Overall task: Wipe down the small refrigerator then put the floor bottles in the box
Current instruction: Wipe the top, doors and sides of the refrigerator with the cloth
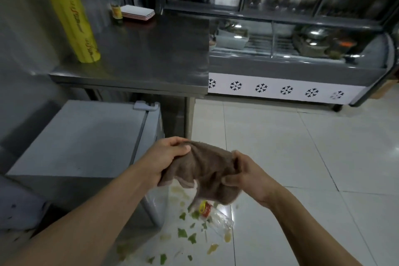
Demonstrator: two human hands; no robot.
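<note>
A brown cloth is stretched between both hands above the floor. My left hand pinches its left end and my right hand grips its right end. The small white refrigerator stands at the lower left, under a steel table, just left of my left hand. A clear plastic bottle with a red and yellow label lies on the tiled floor below the cloth, partly hidden by it. No box is in view.
A steel table holds a yellow roll, stacked trays and a small jar. A glass display chiller runs along the back right. Green scraps and spills litter the floor beside the refrigerator.
</note>
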